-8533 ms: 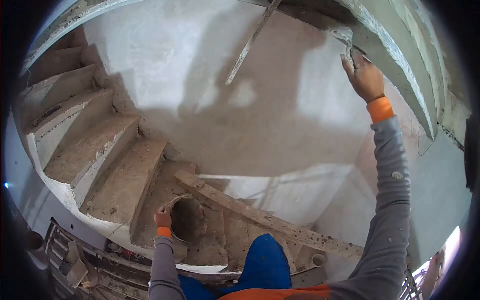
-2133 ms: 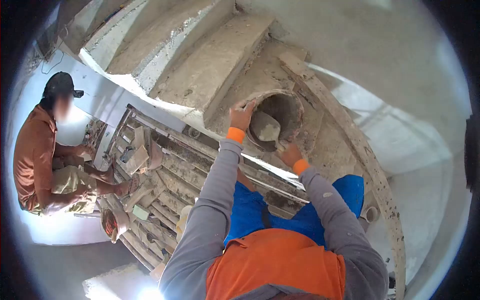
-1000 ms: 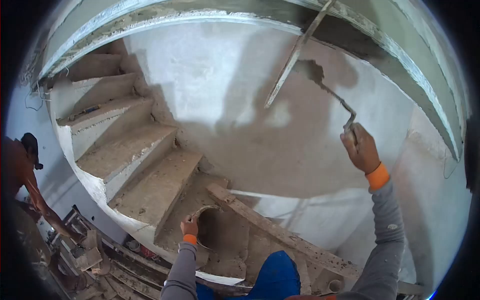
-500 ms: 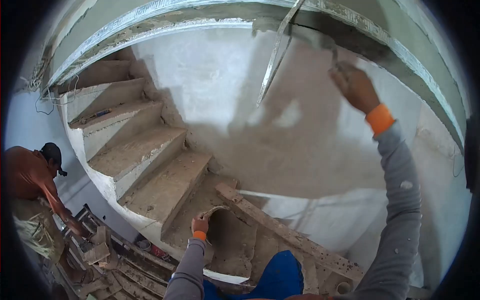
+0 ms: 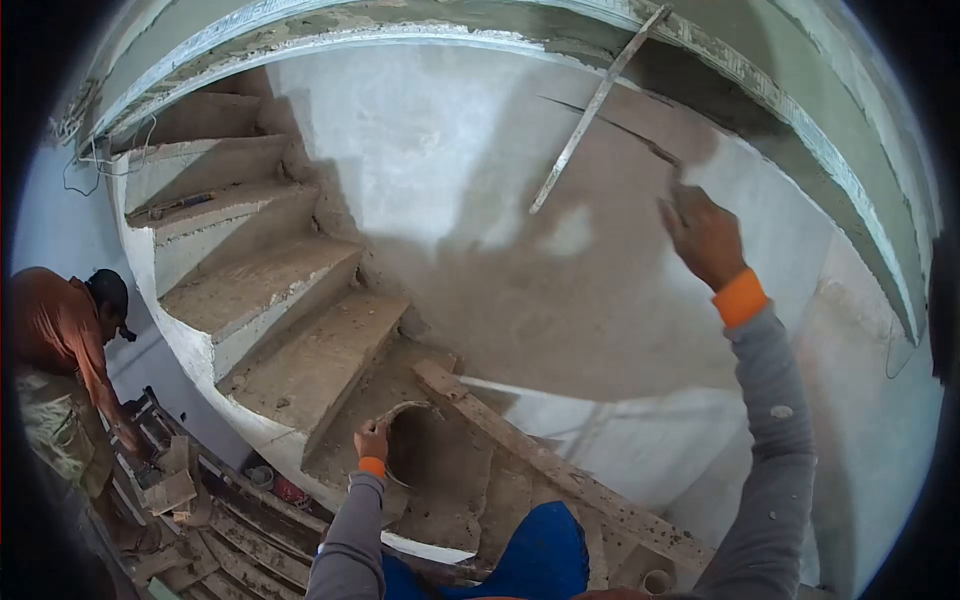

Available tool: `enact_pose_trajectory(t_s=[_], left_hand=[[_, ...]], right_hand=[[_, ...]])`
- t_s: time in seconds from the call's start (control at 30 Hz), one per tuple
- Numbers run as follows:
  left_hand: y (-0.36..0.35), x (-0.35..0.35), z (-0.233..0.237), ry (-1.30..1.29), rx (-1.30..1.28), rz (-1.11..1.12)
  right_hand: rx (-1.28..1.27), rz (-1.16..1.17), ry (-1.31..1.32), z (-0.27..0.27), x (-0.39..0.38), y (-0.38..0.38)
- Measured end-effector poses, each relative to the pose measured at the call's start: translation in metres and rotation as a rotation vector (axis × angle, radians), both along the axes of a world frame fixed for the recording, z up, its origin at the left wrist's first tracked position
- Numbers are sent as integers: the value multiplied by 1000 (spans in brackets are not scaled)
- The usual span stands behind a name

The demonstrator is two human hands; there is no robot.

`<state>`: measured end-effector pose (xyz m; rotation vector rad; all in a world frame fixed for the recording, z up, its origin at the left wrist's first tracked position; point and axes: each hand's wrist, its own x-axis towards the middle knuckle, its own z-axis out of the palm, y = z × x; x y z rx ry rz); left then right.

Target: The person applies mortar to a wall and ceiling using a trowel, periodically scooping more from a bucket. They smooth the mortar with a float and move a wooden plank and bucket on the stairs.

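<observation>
My right hand (image 5: 705,238) is raised in front of the wall and closed around the handle of a trowel (image 5: 625,130). Its thin dark blade appears edge-on and points up to the left, below the curved plastered beam (image 5: 720,85). Lower down, my left hand (image 5: 371,441) grips the rim of a round bucket (image 5: 408,455), which is tilted over a stair tread. The bucket's inside is in shadow, so its contents cannot be made out. A narrow metal strip (image 5: 600,105) slants down from the beam, left of the trowel.
Concrete steps (image 5: 260,285) curve up to the left, with a tool (image 5: 180,205) on one tread. A wooden plank (image 5: 560,465) runs along the wall's foot. At lower left, a co-worker (image 5: 70,340) bends over wooden slats (image 5: 255,545). A small cup (image 5: 657,583) stands near my knee.
My right hand and the trowel have dropped away from the beam's underside, and the blade has turned edge-on. The metal strip hangs at a different slant. My left hand still grips the bucket.
</observation>
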<state>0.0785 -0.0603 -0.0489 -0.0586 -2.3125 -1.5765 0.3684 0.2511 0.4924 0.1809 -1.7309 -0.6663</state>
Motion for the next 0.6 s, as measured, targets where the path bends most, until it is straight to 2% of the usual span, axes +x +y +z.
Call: enact_pose_trajectory(t_s=[0.13,0.23,0.3,0.37,0.4,0.5,0.6], left_hand=[[-1,3,0,97,30,111],[0,10,9,102,74,144],[-5,3,-3,90,131,173],[-11,5,1,18,95,92],[-13,7,6,-17,79,52],[-15,3,1,46,85,105],[-13,-8,-15,153,102,192]], right_hand=[[-36,-97,75,40,-5,-50],[-53,-94,42,49,7,-52],[-46,-40,28,50,18,-52],[-19,-12,45,53,26,-47],[-72,98,26,52,36,-57],[-284,57,-43,50,57,-61],[-230,109,-10,45,67,-32]])
